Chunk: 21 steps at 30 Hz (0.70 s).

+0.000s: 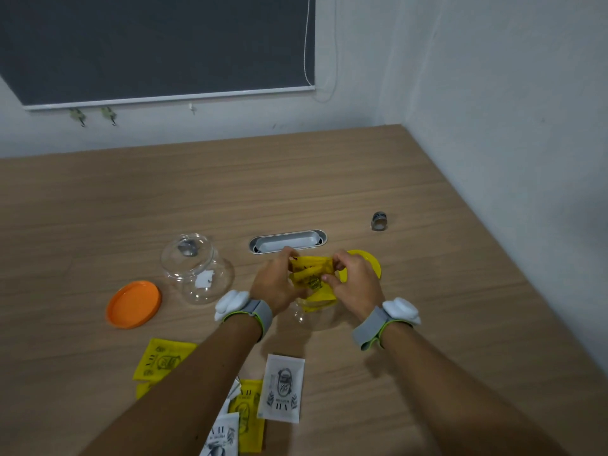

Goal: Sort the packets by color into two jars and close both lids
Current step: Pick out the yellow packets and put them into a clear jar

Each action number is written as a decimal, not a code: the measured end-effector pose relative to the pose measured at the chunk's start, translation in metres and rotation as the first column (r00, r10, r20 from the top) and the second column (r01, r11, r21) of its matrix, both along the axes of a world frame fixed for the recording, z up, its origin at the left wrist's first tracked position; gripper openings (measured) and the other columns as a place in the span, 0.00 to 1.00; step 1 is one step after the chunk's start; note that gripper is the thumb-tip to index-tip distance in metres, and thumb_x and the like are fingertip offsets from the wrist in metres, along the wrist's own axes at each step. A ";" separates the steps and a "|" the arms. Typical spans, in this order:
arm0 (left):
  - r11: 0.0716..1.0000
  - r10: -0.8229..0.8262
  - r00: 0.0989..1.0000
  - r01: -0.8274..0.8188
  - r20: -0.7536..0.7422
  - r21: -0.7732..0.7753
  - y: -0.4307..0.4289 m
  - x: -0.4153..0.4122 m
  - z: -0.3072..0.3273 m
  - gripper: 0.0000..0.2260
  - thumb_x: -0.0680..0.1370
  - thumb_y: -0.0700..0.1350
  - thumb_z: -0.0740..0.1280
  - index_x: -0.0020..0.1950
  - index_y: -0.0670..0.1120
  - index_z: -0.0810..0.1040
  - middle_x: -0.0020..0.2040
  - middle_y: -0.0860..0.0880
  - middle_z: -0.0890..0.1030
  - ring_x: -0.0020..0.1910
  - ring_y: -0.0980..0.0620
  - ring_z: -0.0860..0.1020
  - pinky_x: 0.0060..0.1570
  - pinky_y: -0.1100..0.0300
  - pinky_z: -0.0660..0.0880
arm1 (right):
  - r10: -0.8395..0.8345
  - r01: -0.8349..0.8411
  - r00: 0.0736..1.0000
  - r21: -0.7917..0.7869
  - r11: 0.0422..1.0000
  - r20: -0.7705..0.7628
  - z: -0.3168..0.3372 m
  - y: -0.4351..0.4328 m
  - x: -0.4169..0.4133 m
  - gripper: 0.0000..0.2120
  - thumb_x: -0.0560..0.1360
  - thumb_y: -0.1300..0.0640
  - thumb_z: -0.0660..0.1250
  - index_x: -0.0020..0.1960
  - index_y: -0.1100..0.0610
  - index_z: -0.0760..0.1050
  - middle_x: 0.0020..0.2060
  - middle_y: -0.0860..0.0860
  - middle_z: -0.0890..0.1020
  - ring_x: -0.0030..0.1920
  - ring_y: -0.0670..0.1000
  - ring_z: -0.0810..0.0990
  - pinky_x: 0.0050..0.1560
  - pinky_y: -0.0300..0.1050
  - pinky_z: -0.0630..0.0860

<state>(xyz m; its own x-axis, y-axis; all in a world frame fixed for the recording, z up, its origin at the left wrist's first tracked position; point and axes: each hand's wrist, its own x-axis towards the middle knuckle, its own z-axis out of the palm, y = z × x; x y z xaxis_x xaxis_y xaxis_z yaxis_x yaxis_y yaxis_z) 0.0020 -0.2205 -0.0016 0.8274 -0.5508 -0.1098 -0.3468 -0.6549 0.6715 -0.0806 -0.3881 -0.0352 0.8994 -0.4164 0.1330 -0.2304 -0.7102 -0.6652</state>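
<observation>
My left hand (276, 284) and my right hand (353, 284) both pinch a crumpled yellow packet (311, 278) over the mouth of a clear jar (309, 312), which is mostly hidden under my hands. More yellow shows inside that jar. A second clear jar (194, 268) stands open to the left with a white packet inside. Its orange lid (133, 304) lies flat to its left. A yellow lid (370, 263) lies behind my right hand. Near me lie loose packets: a yellow one (161, 360), a white one (283, 388), and a mixed pile (237, 419).
A metal cable grommet (288, 241) is set in the wooden table (427, 291) just beyond my hands. A small metal ring-shaped object (379, 221) stands at the far right. Walls close off the table at the back and right.
</observation>
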 end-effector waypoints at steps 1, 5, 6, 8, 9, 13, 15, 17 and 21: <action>1.000 0.009 1.000 -0.009 0.017 0.015 -0.002 -0.001 0.001 0.30 0.63 0.46 0.81 0.61 0.49 0.72 0.53 0.48 0.81 0.48 0.46 0.78 0.51 0.49 0.78 | 0.010 -0.011 1.000 -0.019 1.000 -0.015 0.000 -0.001 0.000 0.14 0.67 0.51 0.76 0.45 0.46 0.70 0.41 0.49 0.80 0.47 0.54 0.78 0.43 0.52 0.77; 0.996 0.013 0.997 -0.019 0.072 0.087 -0.007 -0.004 0.002 0.27 0.65 0.47 0.79 0.60 0.51 0.72 0.51 0.48 0.81 0.51 0.43 0.79 0.51 0.46 0.78 | 0.029 -0.033 0.998 -0.078 0.996 -0.053 0.003 -0.003 0.001 0.16 0.66 0.50 0.76 0.49 0.47 0.73 0.43 0.50 0.80 0.49 0.55 0.79 0.45 0.51 0.77; 0.996 0.017 0.997 -0.023 0.073 0.086 -0.007 -0.004 0.002 0.27 0.65 0.47 0.79 0.60 0.51 0.72 0.51 0.48 0.81 0.51 0.43 0.79 0.51 0.46 0.78 | 0.033 -0.039 0.997 -0.084 0.996 -0.073 0.004 -0.003 0.002 0.17 0.66 0.50 0.76 0.50 0.46 0.73 0.44 0.51 0.80 0.49 0.56 0.78 0.46 0.51 0.77; 0.996 0.017 0.997 -0.023 0.070 0.081 -0.007 -0.004 0.002 0.28 0.65 0.47 0.80 0.61 0.51 0.73 0.52 0.47 0.81 0.52 0.42 0.79 0.52 0.45 0.78 | 0.046 -0.061 0.990 -0.115 0.992 -0.130 0.008 -0.002 0.004 0.20 0.66 0.49 0.76 0.54 0.45 0.72 0.45 0.52 0.78 0.50 0.58 0.78 0.46 0.51 0.77; 0.997 0.011 0.998 -0.016 0.069 0.081 -0.007 -0.003 0.002 0.28 0.65 0.47 0.80 0.61 0.51 0.73 0.52 0.46 0.81 0.53 0.42 0.79 0.52 0.45 0.77 | 0.051 -0.075 0.986 -0.147 0.986 -0.160 0.010 -0.002 0.006 0.21 0.66 0.49 0.76 0.55 0.44 0.72 0.46 0.53 0.77 0.50 0.59 0.78 0.47 0.51 0.77; 0.996 0.003 0.997 -0.009 0.080 0.084 -0.006 -0.003 0.002 0.27 0.66 0.45 0.79 0.62 0.50 0.73 0.53 0.46 0.81 0.54 0.41 0.79 0.52 0.45 0.77 | 0.077 -0.142 0.964 -0.247 0.958 -0.255 0.018 -0.001 0.012 0.21 0.66 0.47 0.76 0.57 0.45 0.74 0.50 0.56 0.77 0.54 0.63 0.78 0.49 0.52 0.77; 0.997 0.006 0.997 -0.012 0.079 0.075 -0.007 -0.003 0.001 0.27 0.66 0.44 0.79 0.62 0.50 0.74 0.53 0.46 0.82 0.53 0.40 0.79 0.52 0.45 0.77 | 0.088 -0.171 0.951 -0.268 0.948 -0.295 0.021 0.000 0.015 0.23 0.67 0.47 0.77 0.59 0.45 0.74 0.53 0.57 0.77 0.55 0.63 0.78 0.51 0.53 0.78; 0.997 0.004 0.997 -0.009 0.076 0.074 -0.008 -0.003 0.001 0.26 0.66 0.45 0.79 0.61 0.49 0.75 0.53 0.45 0.82 0.53 0.40 0.79 0.52 0.45 0.77 | 0.101 -0.208 0.941 -0.313 0.927 -0.324 0.026 0.001 0.018 0.25 0.67 0.48 0.77 0.61 0.46 0.74 0.53 0.58 0.77 0.55 0.64 0.78 0.51 0.53 0.77; 0.996 0.002 0.992 -0.013 0.123 0.090 -0.009 -0.001 -0.004 0.16 0.71 0.43 0.74 0.57 0.47 0.78 0.52 0.44 0.84 0.54 0.40 0.80 0.53 0.46 0.77 | 0.127 -0.262 0.939 -0.426 0.866 -0.319 0.031 0.003 0.023 0.22 0.67 0.52 0.75 0.59 0.50 0.75 0.49 0.59 0.79 0.53 0.64 0.78 0.49 0.51 0.74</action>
<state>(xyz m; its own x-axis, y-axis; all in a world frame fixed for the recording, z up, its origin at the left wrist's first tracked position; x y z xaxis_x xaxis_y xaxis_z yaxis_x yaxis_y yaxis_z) 0.0014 -0.2291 -0.0053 0.8418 -0.5368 -0.0564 -0.4176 -0.7139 0.5622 -0.0575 -0.3851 -0.0038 0.9833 -0.1822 0.0029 -0.1784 -0.9660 -0.1872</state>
